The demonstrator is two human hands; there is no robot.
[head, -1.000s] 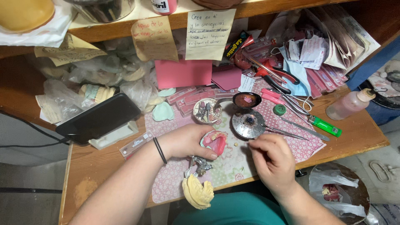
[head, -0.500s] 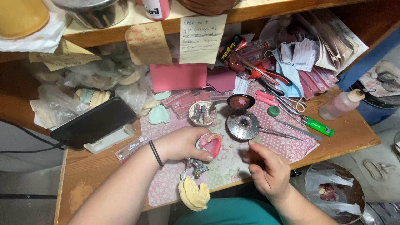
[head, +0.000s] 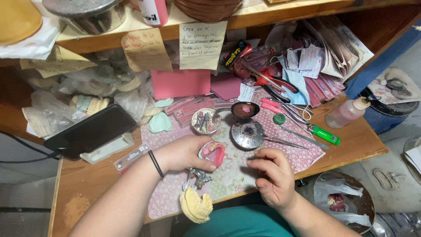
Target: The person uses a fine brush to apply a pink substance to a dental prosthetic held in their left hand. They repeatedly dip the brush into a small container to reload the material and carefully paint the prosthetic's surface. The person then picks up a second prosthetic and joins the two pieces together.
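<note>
My left hand (head: 184, 153) grips a pink wax denture model (head: 213, 152) mounted on a metal articulator (head: 199, 177), whose yellow plaster base (head: 196, 205) hangs at the table's front edge. My right hand (head: 271, 175) hovers just right of the model with fingers curled, thumb and forefinger pinched together; whether something tiny sits between them I cannot tell. A round metal dish (head: 247, 134) lies just beyond my right hand, and a small dark bowl (head: 244, 109) stands behind it.
A pink patterned mat (head: 302, 153) covers the wooden table (head: 351, 140). A black phone (head: 90, 131) leans at left. A green lighter (head: 325, 134), pliers (head: 280, 107), a small bottle (head: 346, 113) and a dish of burs (head: 205, 121) crowd the back. Paper notes hang from the shelf (head: 245, 19).
My right hand has drawn back from the metal dish toward me and now sits lower, beside the denture model. The left hand keeps its hold on the model.
</note>
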